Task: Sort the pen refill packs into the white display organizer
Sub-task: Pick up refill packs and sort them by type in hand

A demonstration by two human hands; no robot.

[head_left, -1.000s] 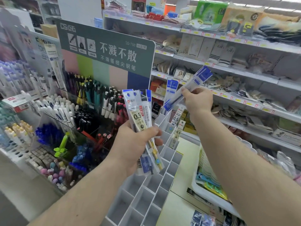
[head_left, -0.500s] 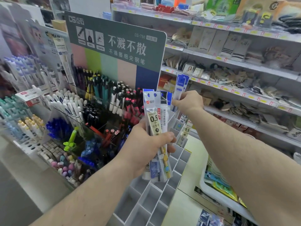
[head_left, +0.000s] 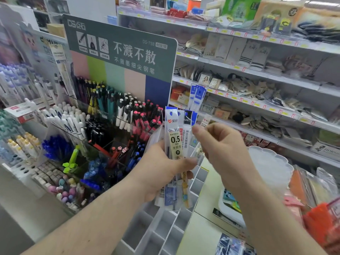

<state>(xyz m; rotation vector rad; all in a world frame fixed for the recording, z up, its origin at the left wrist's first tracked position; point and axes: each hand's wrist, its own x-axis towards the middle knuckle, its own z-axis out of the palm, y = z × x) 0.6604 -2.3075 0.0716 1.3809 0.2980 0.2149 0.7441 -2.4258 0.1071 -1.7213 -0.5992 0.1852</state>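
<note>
refill packs (head_left: 176, 144): clear slim sleeves, blue headers, front one marked 0.5, fanned upright in my left hand (head_left: 161, 170) | two blue-topped packs (head_left: 197, 96) standing at 12 o'clock | white display organizer (head_left: 161, 229): open grid compartments, below at 6 o'clock

The left hand (head_left: 161, 168) grips a fan of refill packs (head_left: 175, 144) upright above the white organizer (head_left: 165, 230). The right hand (head_left: 220, 144), fingers loosely curled, hangs just beside the packs' top right, holding nothing.
</note>
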